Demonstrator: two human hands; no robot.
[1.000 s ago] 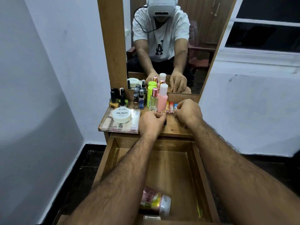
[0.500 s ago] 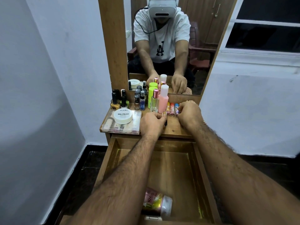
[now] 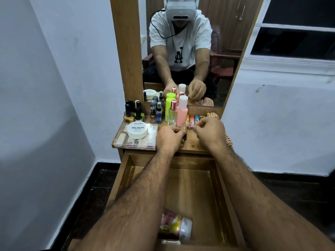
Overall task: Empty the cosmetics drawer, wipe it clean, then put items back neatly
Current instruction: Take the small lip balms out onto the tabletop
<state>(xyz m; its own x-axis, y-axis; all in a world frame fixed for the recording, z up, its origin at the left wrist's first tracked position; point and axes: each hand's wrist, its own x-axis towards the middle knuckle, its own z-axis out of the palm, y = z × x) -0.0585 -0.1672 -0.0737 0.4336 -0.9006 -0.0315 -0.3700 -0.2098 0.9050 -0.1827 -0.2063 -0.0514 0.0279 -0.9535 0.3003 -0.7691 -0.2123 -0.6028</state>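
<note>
The wooden drawer (image 3: pixel 126 171) stands pulled open below the table top. Inside it, at the near end, a pink and yellow bottle (image 3: pixel 175 226) lies on its side. My left hand (image 3: pixel 169 139) rests on the table top with its fingers curled round a small black item (image 3: pixel 184 141). Just to its right, my right hand (image 3: pixel 211 133) pinches a small pink tube (image 3: pixel 191 126) with its fingertips. The two hands almost touch, in front of a row of lip balms (image 3: pixel 194 118).
On the table top stand nail polish bottles (image 3: pixel 128 114), a white nail polish tub (image 3: pixel 137 130) on a clear box (image 3: pixel 134 143), a green bottle (image 3: pixel 169 107), a perfume bottle (image 3: pixel 172 115) and a pink bottle (image 3: pixel 182 113). A checked cloth (image 3: pixel 228 140) lies under my right wrist. A mirror stands behind.
My right hand has drawn back a little from the lip balm row toward my left hand. The left hand has stayed put at the table's front.
</note>
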